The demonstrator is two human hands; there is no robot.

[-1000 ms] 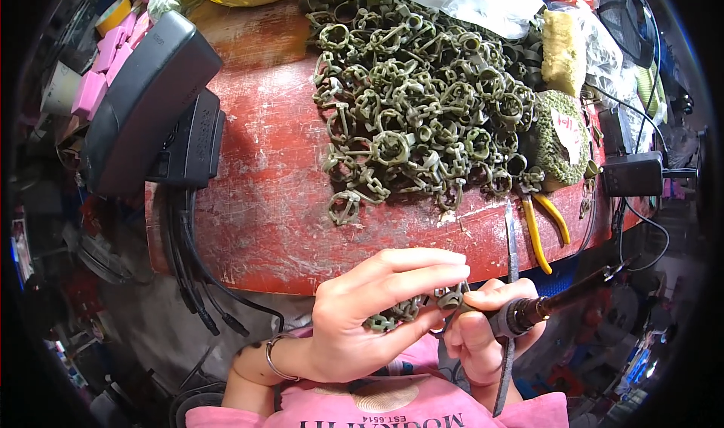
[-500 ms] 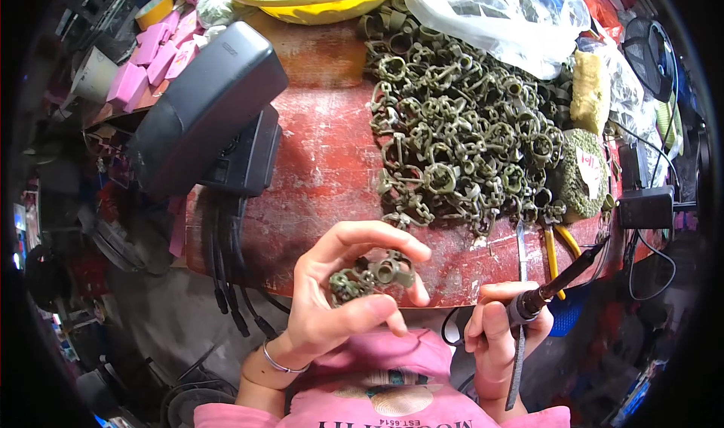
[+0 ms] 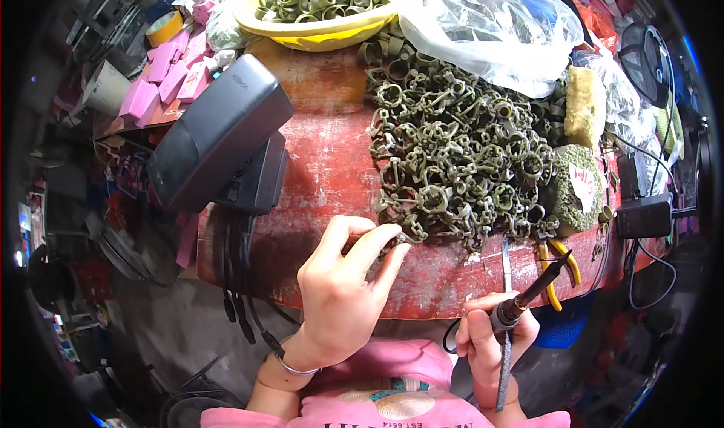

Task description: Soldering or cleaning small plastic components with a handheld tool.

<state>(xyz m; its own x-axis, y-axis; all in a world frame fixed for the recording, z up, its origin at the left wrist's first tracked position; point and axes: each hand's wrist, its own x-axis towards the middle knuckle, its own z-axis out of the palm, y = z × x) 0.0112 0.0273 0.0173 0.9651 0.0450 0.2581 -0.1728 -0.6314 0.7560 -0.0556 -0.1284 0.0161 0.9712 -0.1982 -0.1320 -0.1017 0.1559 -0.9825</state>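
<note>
Held left hand [image 3: 339, 296] nearly pinched by green rings [image 3: 460, 153], could not tell around what; gripped dark tool [image 3: 537, 286] in curled right hand [image 3: 490, 334]; seemingly was placing, needed careful release.

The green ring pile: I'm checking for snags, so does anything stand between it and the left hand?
Nothing visible stands between them: the left hand has its fingertips at the near left edge of the green ring pile. The black device stands off to the left, the yellow-handled pliers to the right.
</note>
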